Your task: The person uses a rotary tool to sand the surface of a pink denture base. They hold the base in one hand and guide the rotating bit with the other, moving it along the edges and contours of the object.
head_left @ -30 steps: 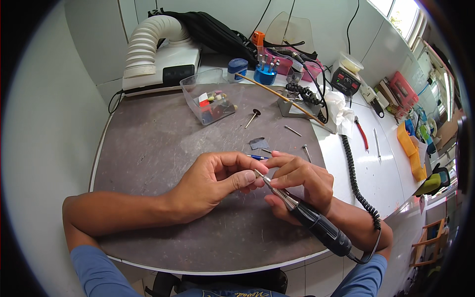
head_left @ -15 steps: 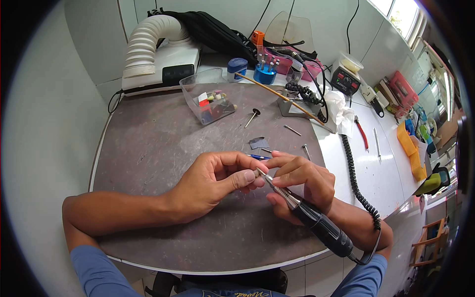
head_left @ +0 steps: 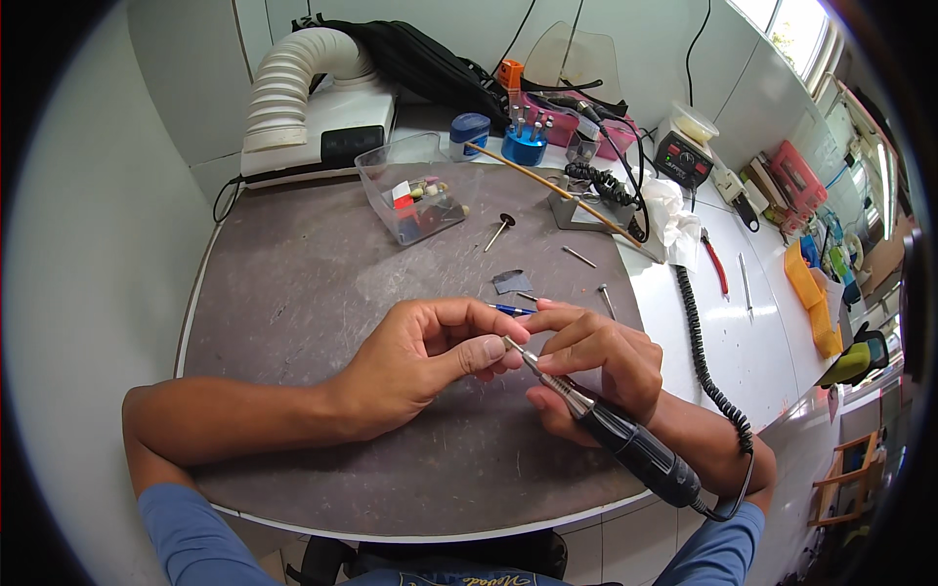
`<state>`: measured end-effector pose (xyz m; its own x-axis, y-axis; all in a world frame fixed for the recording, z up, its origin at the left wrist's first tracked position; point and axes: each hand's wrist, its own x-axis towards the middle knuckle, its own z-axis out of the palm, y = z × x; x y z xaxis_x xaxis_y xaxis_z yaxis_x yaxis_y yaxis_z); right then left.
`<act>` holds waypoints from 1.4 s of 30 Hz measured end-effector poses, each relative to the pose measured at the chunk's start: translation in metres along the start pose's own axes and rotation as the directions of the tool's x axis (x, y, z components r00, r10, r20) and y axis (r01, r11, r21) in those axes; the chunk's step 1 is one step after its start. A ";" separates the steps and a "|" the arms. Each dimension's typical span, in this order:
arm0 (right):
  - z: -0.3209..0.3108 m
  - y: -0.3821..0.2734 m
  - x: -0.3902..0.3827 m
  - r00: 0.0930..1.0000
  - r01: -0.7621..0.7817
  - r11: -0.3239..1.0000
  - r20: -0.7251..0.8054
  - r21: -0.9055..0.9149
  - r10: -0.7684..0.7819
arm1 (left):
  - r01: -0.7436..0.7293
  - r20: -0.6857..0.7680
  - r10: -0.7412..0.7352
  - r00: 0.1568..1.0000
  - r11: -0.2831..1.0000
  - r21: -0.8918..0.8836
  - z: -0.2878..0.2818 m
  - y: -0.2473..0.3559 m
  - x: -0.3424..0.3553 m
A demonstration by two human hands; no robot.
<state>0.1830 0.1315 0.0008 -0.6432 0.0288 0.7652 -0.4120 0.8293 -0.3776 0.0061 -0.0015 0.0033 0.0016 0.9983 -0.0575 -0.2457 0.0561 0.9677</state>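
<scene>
In my right hand (head_left: 611,361) is a black and silver rotary tool handpiece (head_left: 635,447), its narrow silver nose slanting up to the left. The thumb and fingers lie along the metal front part. My left hand (head_left: 425,352) is closed in a pinch right at the tool's tip, thumb against curled fingers. What sits between them is tiny and mostly covered, so its kind does not show. Just beyond the fingertips lies a blue pen-like tool (head_left: 508,309), partly hidden by the hands. A small grey square of sheet (head_left: 510,281) rests above it.
Beyond the hands on the brown mat (head_left: 322,254) are a clear bin (head_left: 420,227) of small bits, a dark disc on a shank (head_left: 501,230) and thin metal bits. A stick (head_left: 557,186) crosses a grey stand. At right, a coiled cord (head_left: 696,342) hangs near red-handled pliers (head_left: 716,266).
The handpiece's tip has shifted very slightly where it meets my left fingertips, and the small piece there is less visible. Both hands otherwise keep their places.
</scene>
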 end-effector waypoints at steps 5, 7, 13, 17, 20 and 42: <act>0.002 0.000 0.000 1.000 -0.006 1.000 -0.017 0.013 0.006 | -0.005 -0.001 0.005 1.000 1.000 -0.006 -0.001 -0.001 -0.001; 0.003 0.000 0.001 1.000 -0.004 1.000 -0.008 0.012 0.005 | -0.008 0.004 0.008 1.000 1.000 -0.012 -0.002 0.000 -0.002; 0.001 0.001 -0.002 0.999 -0.013 1.000 -0.031 0.014 0.013 | -0.004 -0.004 0.004 1.000 1.000 -0.005 0.001 0.000 0.000; 0.001 0.001 -0.001 1.000 -0.013 1.000 -0.025 0.004 0.013 | -0.004 0.001 0.004 1.000 1.000 -0.012 0.000 0.000 0.000; 0.000 0.000 0.000 1.000 -0.005 1.000 -0.009 -0.008 0.005 | -0.008 0.002 0.009 1.000 1.000 -0.012 -0.001 -0.001 0.000; -0.001 -0.002 0.001 1.000 -0.009 0.999 0.023 -0.049 0.010 | 0.001 0.010 0.000 1.000 0.998 -0.062 -0.001 -0.002 0.000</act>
<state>0.1833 0.1305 0.0030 -0.6622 0.0239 0.7490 -0.3744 0.8552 -0.3583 0.0056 -0.0014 0.0016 0.0117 0.9984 -0.0551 -0.3055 0.0560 0.9505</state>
